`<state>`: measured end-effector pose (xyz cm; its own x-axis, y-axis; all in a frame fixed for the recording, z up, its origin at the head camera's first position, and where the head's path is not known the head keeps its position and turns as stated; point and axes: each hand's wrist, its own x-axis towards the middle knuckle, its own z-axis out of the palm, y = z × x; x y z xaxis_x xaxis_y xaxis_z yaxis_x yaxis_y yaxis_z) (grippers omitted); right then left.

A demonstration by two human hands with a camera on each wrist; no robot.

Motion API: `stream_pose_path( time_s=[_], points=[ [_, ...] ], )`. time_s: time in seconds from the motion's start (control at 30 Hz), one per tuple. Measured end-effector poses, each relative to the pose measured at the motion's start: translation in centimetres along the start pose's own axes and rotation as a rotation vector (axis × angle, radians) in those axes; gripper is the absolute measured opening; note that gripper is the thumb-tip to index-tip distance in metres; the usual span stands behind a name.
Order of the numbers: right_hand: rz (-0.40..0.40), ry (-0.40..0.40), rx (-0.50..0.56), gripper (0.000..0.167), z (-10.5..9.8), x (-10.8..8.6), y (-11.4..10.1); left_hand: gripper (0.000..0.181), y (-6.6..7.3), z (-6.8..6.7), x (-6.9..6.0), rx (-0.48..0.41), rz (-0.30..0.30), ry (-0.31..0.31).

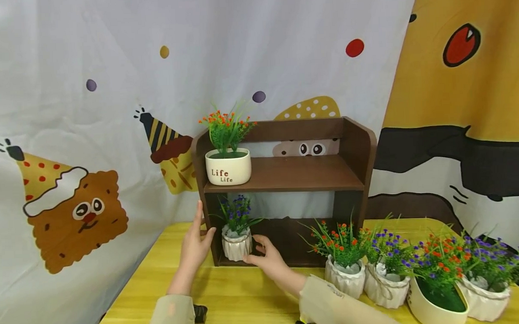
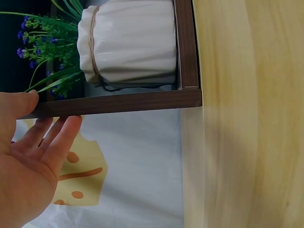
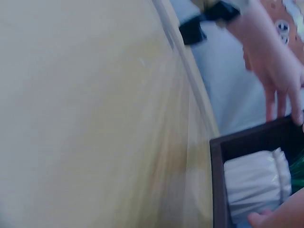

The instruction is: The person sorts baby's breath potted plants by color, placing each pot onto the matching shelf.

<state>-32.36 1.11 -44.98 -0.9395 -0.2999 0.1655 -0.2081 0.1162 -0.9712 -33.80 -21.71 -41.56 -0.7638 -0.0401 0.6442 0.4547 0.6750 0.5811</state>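
A white ruffled flowerpot [image 1: 237, 247] with purple flowers stands upright at the left of the lower compartment of a dark brown shelf [image 1: 285, 173]. Twine circles its neck in the left wrist view. My right hand [image 1: 271, 261] is at the pot's right side, thumb by its lower front and fingers spread along the side. My left hand [image 1: 195, 245] rests against the shelf's left side panel [image 2: 118, 102], fingers on the outer face and thumb near the front edge. On the upper level, a cream oval planter [image 1: 228, 169] marked "Life" holds orange flowers.
Right of the shelf, on the yellow wood-grain table [image 1: 242, 296], stand several more potted flowers: a white pot [image 1: 345, 277], another white pot [image 1: 386, 291], a cream planter [image 1: 436, 306] and a white pot [image 1: 487, 302]. A printed curtain [image 1: 122, 52] hangs behind.
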Motion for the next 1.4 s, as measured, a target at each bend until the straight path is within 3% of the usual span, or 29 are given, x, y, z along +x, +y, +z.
stream_pose_path(
  time_s=[0.3, 0.57, 0.7, 0.87, 1.03, 1.2, 1.4],
  points=[
    [-0.012, -0.21, 0.093, 0.058, -3.9, -6.1, -1.8, 0.09, -0.5, 0.2, -0.3, 0.009, 0.002, -0.004],
    [-0.123, -0.263, 0.062, 0.053, -8.0, -9.8, -2.1, 0.091, -0.4, 0.0, 0.0, 0.006, 0.006, 0.0],
    [-0.14, -0.278, 0.074, 0.048, -9.9, -11.6, -1.9, 0.091, -0.3, 0.1, 0.0, 0.002, 0.016, 0.002],
    [-0.077, -0.242, 0.085, 0.042, -12.5, -13.6, -2.0, 0.09, -0.3, 0.1, -0.1, -0.002, 0.011, 0.002],
    [0.0, -0.184, 0.029, 0.043, -14.9, -14.9, -2.4, 0.091, -0.5, 0.1, -0.2, 0.002, 0.006, 0.009],
    [0.099, -0.135, -0.089, 0.046, -17.1, -16.3, -2.8, 0.091, -0.6, 0.0, -0.4, 0.006, -0.007, 0.007],
    [0.238, 0.004, -0.244, 0.058, -18.8, -17.5, -3.0, 0.09, -0.5, 0.2, -0.2, 0.017, 0.015, 0.021]
  ],
)
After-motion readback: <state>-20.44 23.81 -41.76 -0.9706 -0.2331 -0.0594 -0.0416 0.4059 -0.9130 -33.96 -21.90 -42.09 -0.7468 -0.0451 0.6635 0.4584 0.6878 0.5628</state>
